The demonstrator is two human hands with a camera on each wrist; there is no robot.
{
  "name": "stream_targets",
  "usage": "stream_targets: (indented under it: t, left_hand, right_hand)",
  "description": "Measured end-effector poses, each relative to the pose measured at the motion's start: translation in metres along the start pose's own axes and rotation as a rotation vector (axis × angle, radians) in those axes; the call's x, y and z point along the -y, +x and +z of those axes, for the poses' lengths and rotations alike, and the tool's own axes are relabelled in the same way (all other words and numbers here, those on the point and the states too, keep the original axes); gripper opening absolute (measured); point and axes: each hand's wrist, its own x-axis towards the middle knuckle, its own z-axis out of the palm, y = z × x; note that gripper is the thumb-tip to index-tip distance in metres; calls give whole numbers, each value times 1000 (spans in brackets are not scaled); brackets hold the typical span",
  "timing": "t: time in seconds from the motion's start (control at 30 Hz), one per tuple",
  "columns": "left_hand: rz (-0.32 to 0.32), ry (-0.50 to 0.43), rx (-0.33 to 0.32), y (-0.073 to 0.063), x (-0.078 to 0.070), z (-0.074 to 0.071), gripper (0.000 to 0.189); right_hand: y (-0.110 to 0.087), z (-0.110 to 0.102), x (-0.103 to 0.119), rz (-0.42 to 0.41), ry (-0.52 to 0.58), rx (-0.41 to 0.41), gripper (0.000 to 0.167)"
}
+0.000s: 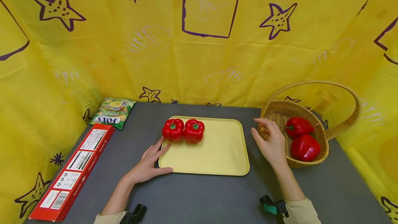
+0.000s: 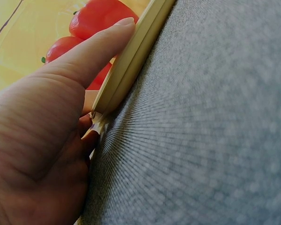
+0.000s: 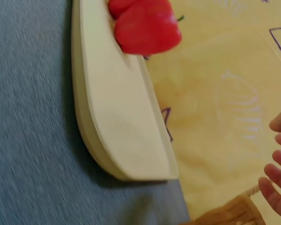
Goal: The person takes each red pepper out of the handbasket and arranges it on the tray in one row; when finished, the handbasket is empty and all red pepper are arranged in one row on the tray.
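Two red bell peppers stand side by side at the far left of a yellow tray (image 1: 217, 151): a left pepper (image 1: 173, 130) and a right pepper (image 1: 194, 131). My left hand (image 1: 149, 165) lies at the tray's near left corner, fingers spread and thumb touching the rim; the left wrist view shows the straight thumb (image 2: 93, 51) against the edge. Above the table, between tray and wicker basket (image 1: 280, 108), my right hand (image 1: 272, 142) is held with loosely bent fingers and nothing in it. Inside the basket lie two more red peppers, one behind (image 1: 299, 127) and one in front (image 1: 305, 148).
A long red box (image 1: 74, 168) with white labels lies along the left side of the grey table (image 1: 199, 199). Behind it is a green and yellow Fox's packet (image 1: 113, 111). The basket's tall handle (image 1: 314, 83) arches over its opening. Yellow patterned cloth (image 1: 199, 61) hangs around the table.
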Motion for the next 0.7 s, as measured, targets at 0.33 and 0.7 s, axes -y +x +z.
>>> stream_targets:
  t: [0.33, 0.7]
  left_hand:
    - [2, 6, 1, 0, 0, 0, 87]
    - [-5, 6, 5, 0, 0, 0, 87]
  right_hand:
    - [3, -23, -16, 25, -93, -36, 23]
    - [11, -50, -34, 67, -228, 95, 23]
